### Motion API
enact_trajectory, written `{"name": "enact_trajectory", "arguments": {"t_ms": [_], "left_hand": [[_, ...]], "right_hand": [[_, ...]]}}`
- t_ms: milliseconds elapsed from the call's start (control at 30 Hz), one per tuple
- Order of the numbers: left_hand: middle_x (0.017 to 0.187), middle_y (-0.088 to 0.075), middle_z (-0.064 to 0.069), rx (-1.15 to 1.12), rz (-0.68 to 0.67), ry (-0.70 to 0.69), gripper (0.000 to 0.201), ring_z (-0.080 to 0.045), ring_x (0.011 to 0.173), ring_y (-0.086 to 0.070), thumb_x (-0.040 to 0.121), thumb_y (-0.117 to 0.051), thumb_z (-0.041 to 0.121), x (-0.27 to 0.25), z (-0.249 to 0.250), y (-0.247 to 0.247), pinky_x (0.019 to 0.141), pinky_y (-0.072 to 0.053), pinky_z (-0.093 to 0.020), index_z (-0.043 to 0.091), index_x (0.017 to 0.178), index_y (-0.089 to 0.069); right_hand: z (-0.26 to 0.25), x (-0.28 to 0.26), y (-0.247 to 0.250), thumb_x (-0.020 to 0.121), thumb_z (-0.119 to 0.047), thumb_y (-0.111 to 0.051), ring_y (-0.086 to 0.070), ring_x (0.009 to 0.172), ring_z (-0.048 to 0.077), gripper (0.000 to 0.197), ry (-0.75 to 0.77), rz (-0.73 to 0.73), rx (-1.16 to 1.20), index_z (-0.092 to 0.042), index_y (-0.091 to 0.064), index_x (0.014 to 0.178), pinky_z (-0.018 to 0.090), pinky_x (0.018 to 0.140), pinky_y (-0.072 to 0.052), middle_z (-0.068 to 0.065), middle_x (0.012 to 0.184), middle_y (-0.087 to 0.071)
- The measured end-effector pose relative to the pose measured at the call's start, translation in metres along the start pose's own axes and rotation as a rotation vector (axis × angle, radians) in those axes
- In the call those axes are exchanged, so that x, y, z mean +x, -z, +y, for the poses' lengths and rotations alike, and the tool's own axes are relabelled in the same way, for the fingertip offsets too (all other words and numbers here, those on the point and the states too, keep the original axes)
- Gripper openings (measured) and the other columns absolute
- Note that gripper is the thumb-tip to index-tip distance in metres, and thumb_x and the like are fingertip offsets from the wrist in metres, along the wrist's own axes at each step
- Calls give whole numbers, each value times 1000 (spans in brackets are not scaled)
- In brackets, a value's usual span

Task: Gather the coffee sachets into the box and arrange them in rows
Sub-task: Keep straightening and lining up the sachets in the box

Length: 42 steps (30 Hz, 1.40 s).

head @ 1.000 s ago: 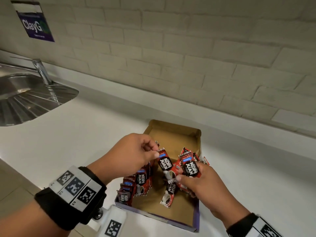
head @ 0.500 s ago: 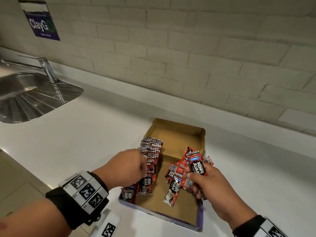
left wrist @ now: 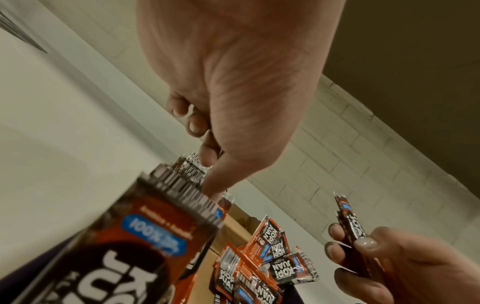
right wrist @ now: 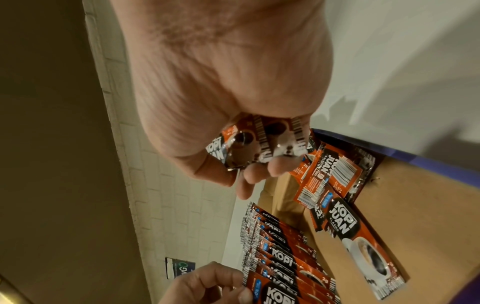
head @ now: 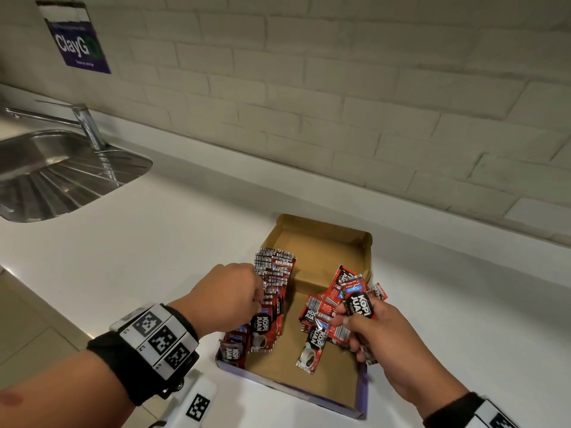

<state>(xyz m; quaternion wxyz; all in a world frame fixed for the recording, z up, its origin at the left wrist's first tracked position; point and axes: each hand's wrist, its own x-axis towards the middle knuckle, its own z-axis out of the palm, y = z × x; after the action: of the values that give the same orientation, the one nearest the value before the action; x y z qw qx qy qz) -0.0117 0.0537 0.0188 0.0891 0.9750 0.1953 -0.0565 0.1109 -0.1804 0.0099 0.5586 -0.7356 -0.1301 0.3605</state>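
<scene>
The cardboard box [head: 321, 251] is sitting on the white surface [head: 154, 248] near the wall. The left hand [head: 228, 296] is pinching the tops of a row of sachets [head: 273, 291] standing along the box's left side. The right hand [head: 375, 330] is gripping a bunch of sachets [head: 355, 301] over the box's right side. A loose sachet [head: 310, 353] is lying on the box floor between the hands
</scene>
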Motion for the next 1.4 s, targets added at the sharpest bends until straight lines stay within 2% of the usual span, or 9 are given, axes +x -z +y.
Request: {"name": "enact_trajectory", "arguments": {"t_ms": [300, 567, 700, 800, 933, 1100, 1233, 1333, 1400], "left_hand": [[103, -63, 12, -5, 16, -1, 14, -12, 92, -62, 88, -64, 36, -2, 3, 0, 82, -50, -28, 28, 96, -73], [109, -62, 15, -77, 52, 4, 19, -8, 96, -60, 88, -66, 44, -2, 9, 3, 84, -47, -25, 33, 103, -70], [95, -61, 16, -452, 149, -21, 21, 2, 79, -58, 87, -70, 49, -6, 34, 20, 66, -42, -15, 37, 105, -67], [88, -63, 21, -569, 59, -94, 22, 12, 69, -56, 89, -71, 46, -7, 52, 23, 60, -37, -10, 40, 109, -67], [77, -70, 12, -649, 8, -59, 6, 1, 66, -62, 89, -74, 32, -8, 56, 17, 61, -51, -21, 32, 85, -69], [78, -73, -5, -835, -137, -13, 11, -11, 62, -65, 86, -79, 24, -16, 60, 13, 56, -50, -26, 20, 87, -68], [86, -73, -8, -1014, -104, 39, 7, -16, 67, -64, 87, -78, 23, -15, 59, 13, 66, -53, -31, 20, 91, -72], [82, -74, -12, -1033, -104, 24, 7, -25, 68, -70, 92, -72, 19, -17, 58, 17, 70, -56, -42, 14, 89, -69], [68, -71, -6, -1035, -23, 38, 6, -22, 63, -68, 95, -68, 18, -17, 55, 22, 69, -57, -42, 14, 90, -66]], "right_hand": [[-2, -2, -1, 94, 3, -34, -52, 58, 22, 37, -59, -56, 206, 1, -70, 100, 32, 56, -40, 16, 82, -73], [1, -3, -3, 102, -3, -53, -63, 66, 18, 22, 14, -63, 25, -14, -68, 114, 33, 59, -53, 6, 86, -79], [0, -3, -2, 98, -12, -65, -62, 66, 21, 15, 63, -99, -80, -23, -73, 105, 36, 61, -48, 10, 88, -79], [-1, -5, -2, 96, -16, -70, -60, 61, 18, 10, 92, -89, -81, -20, -72, 104, 33, 58, -47, 4, 78, -77], [-1, -3, 0, 91, -23, -76, -59, 59, 19, 7, 132, 2, -8, -20, -75, 98, 34, 59, -49, 9, 69, -72], [-4, -4, 5, 92, -11, -72, -51, 51, 17, 13, 142, 10, 274, -1, -69, 101, 27, 50, -48, 15, 62, -59], [0, -4, 5, 92, -8, -69, -50, 50, 17, 12, 148, 16, 378, -3, -67, 103, 28, 49, -46, 13, 60, -59], [8, -2, 5, 88, -8, -74, -55, 56, 21, 23, 168, 16, 359, -6, -67, 110, 37, 60, -51, 19, 70, -64], [8, -4, 2, 88, -12, -77, -62, 70, 39, 22, 197, 4, 287, -18, -72, 108, 56, 76, -55, 28, 89, -72]]}}
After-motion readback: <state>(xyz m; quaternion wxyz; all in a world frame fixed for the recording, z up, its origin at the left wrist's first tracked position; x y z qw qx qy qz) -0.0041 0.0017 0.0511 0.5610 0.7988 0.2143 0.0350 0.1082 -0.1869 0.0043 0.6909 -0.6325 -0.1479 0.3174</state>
